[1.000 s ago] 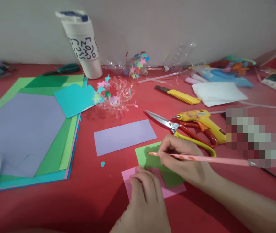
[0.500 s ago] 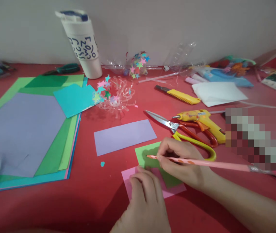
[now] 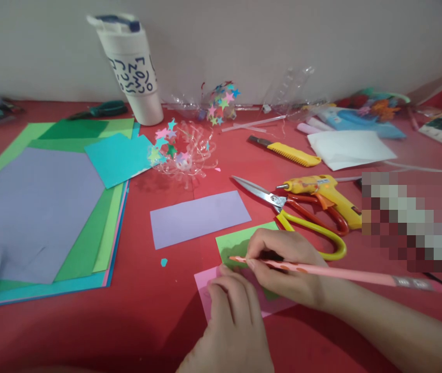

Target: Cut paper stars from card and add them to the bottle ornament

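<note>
My right hand (image 3: 285,267) pinches a pink pencil (image 3: 353,273) near its tip. That tip rests on a light green paper piece (image 3: 228,242), near its left edge. My left hand (image 3: 236,316) lies with bent fingers on a pink paper piece (image 3: 202,287), fingertips against the green piece's lower edge. Both hands cover parts of the two papers. Above them lies a lavender paper strip (image 3: 199,220). Scissors with red and yellow handles (image 3: 257,189) lie just beyond my right hand, blades pointing to the upper left.
A yellow glue gun (image 3: 314,184) overlaps the scissors' handles. Farther back are a yellow box cutter (image 3: 294,154), a white folded sheet (image 3: 351,149) and star-decorated clear strands (image 3: 184,155). Coloured sheets (image 3: 38,207) are piled left, before a white tumbler (image 3: 131,67).
My right hand and the pencil have shifted slightly left and down over the green paper. My left hand stays in place.
</note>
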A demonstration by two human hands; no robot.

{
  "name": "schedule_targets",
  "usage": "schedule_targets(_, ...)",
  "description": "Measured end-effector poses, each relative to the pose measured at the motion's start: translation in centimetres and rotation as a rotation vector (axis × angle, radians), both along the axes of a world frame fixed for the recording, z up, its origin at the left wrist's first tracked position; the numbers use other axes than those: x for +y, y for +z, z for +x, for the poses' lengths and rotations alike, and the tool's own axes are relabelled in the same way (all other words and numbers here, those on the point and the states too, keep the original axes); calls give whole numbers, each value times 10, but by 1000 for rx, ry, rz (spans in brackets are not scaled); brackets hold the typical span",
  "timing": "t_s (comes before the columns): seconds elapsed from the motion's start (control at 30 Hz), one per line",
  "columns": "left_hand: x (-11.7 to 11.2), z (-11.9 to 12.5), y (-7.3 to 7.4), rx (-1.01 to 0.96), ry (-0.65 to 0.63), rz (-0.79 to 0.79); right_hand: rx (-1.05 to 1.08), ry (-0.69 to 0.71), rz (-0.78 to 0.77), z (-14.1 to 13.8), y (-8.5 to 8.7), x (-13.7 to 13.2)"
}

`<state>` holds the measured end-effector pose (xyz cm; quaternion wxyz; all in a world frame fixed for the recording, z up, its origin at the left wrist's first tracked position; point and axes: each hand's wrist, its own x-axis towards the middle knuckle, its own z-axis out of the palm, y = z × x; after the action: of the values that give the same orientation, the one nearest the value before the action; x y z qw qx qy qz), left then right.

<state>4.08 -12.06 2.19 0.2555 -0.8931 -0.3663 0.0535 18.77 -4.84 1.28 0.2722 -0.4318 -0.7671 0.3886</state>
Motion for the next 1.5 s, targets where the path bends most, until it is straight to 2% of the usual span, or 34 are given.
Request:
schedule_targets(0.2,-1,0,-1,6,3,7,24,10,6,0,-2,0)
schedule_targets(0.27,-1,0,-1,5,6,13,18,1,-51,1,0,0)
schedule_targets(0.4,0,0,0,-3,-5,32,100,-108,-222,3,7,5)
schedule_targets(0.57,0,0,-2,-22,-9,37,197,-213,-293,2,9,9)
schedule_targets(0.63,0,0,-2,-36,-12,43,185,-229,-242,2,8,8)
schedule_targets(0.73,0,-1,-2,-42,-9,51,99,-240,-39,5,5,10)
schedule_targets(0.83,0,-2,0,-32,-4,41,-32,-156,111,10,2,13)
schedule_targets(0.93,1,-2,4,-23,17,-5,-112,-65,126,11,1,13)
schedule_targets(1.07,4,0,8,-83,108,-60,-89,-51,165,9,-3,10)
schedule_targets(1.2,5,0,8,-99,86,-97,-29,-13,181,7,-4,7)
schedule_targets(1.3,4,-1,6,-72,48,-95,17,-3,115,5,1,6)
schedule_targets(1.5,-1,-1,4,-40,57,-45,218,-119,-279,6,11,8)
